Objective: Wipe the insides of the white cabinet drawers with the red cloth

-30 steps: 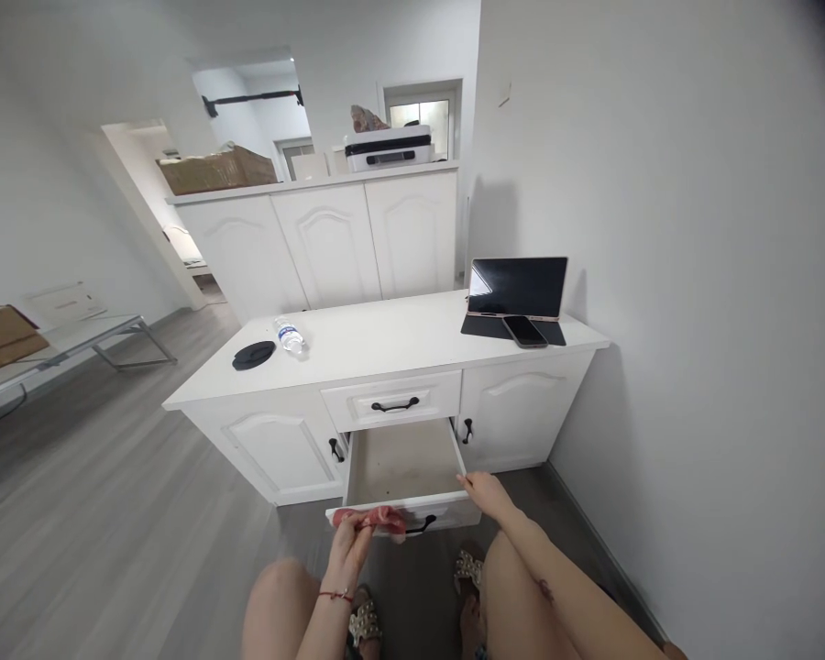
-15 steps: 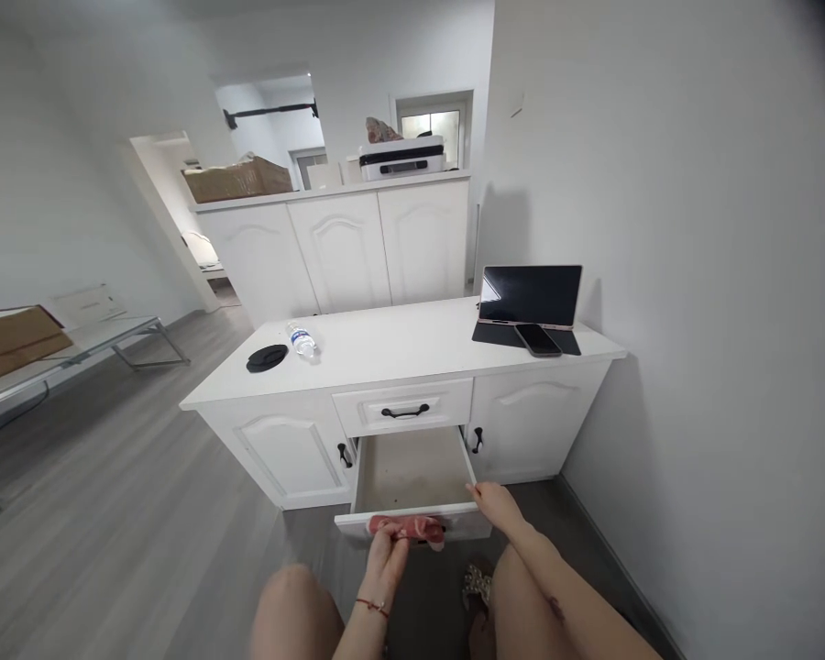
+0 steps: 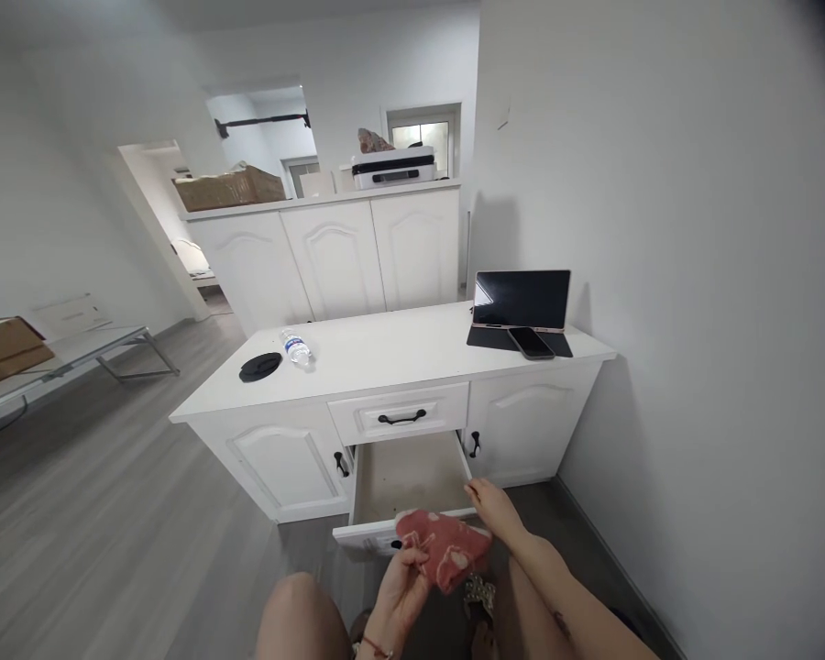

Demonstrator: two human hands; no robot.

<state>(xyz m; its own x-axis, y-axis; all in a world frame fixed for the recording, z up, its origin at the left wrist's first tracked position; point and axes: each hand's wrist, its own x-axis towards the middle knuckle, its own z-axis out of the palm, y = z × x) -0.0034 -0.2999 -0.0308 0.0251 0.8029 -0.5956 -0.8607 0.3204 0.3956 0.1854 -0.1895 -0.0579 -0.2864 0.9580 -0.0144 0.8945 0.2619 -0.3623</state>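
Note:
My left hand (image 3: 400, 594) holds a red cloth with pale spots (image 3: 444, 546), spread out in front of the pulled-out lower drawer (image 3: 405, 477) of a white cabinet (image 3: 357, 367). My right hand (image 3: 493, 504) rests with open fingers at the drawer's front right corner, beside the cloth. The drawer's inside looks bare. The upper drawer with a black handle (image 3: 402, 418) is closed.
On the cabinet top lie a water bottle (image 3: 294, 347), a black round disc (image 3: 259, 367), a tablet on its stand (image 3: 521, 301) and a phone (image 3: 531, 343). A taller white cabinet (image 3: 330, 257) stands behind. A wall runs along the right; grey floor spreads left.
The left hand has pulled the red cloth back from the drawer's front edge and it now hangs spread open. The right hand stays at the drawer corner.

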